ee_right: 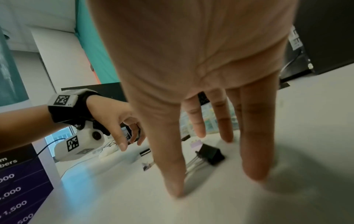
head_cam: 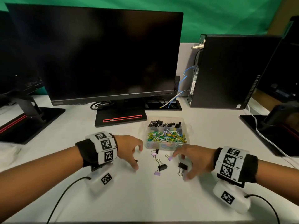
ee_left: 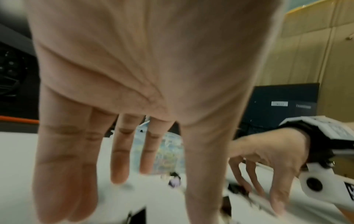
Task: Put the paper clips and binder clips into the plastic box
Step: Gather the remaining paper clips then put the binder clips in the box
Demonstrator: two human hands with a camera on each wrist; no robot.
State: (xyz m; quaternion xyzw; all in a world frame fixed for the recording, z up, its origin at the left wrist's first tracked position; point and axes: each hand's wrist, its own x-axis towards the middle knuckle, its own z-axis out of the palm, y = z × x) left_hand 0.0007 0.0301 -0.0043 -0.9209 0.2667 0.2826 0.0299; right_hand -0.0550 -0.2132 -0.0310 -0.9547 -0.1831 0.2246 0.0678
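Observation:
The clear plastic box (head_cam: 165,145) holds black binder clips at the back and coloured paper clips at the front. Loose clips lie on the white table in front of it: small purple ones (head_cam: 153,154) (head_cam: 169,158) (head_cam: 157,173), a black one (head_cam: 162,167) and a larger black binder clip (head_cam: 182,166). My right hand (head_cam: 180,166) hovers with spread fingers over the larger black clip (ee_right: 209,153), which lies between thumb and fingers (ee_right: 226,133), untouched. My left hand (head_cam: 138,159) is spread above the table, holding nothing. A small black clip (head_cam: 136,161) peeks out by its thumb.
A black monitor (head_cam: 103,54) on its stand (head_cam: 120,118) is behind the box. A computer tower (head_cam: 226,70) stands at the back right. Other monitor bases sit far left (head_cam: 30,122) and far right (head_cam: 275,126). Wrist-camera cables trail over the near table.

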